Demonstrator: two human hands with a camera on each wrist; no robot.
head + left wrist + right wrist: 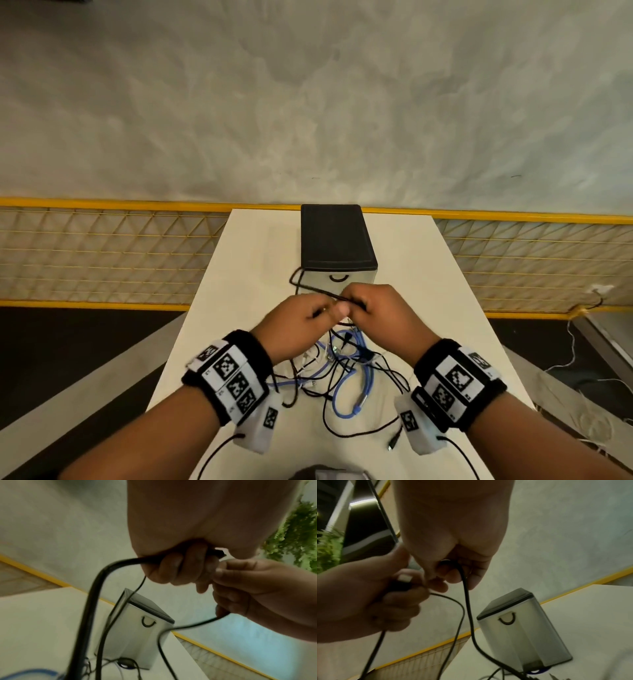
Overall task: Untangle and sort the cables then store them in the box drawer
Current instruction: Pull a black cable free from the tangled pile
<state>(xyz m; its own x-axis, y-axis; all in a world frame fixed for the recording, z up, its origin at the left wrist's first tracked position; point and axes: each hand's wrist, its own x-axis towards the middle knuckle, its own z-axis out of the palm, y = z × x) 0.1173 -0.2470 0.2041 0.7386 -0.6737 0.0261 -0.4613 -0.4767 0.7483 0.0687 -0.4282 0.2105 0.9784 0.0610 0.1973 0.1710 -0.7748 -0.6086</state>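
My left hand [310, 313] and right hand [363, 305] meet above the table, each gripping a black cable [310, 288] that loops back toward the box drawer [337, 240]. In the left wrist view, the left hand [180, 569] has its fingers curled round the thick black cable [96, 588], and the right hand [240, 585] pinches it close by. From the right wrist, the right hand [453, 572] holds the black cable [468, 608] beside the left hand [390, 599]. The drawer front [522, 635] is closed. A tangle of blue, black and white cables [342, 373] lies under my hands.
The white table [428, 274] is narrow, with the black-topped box at its far middle. A yellow mesh railing [102, 253] runs behind and on both sides. A loose black plug [394, 442] lies near the front edge. Thin white wires [579, 370] trail on the floor at right.
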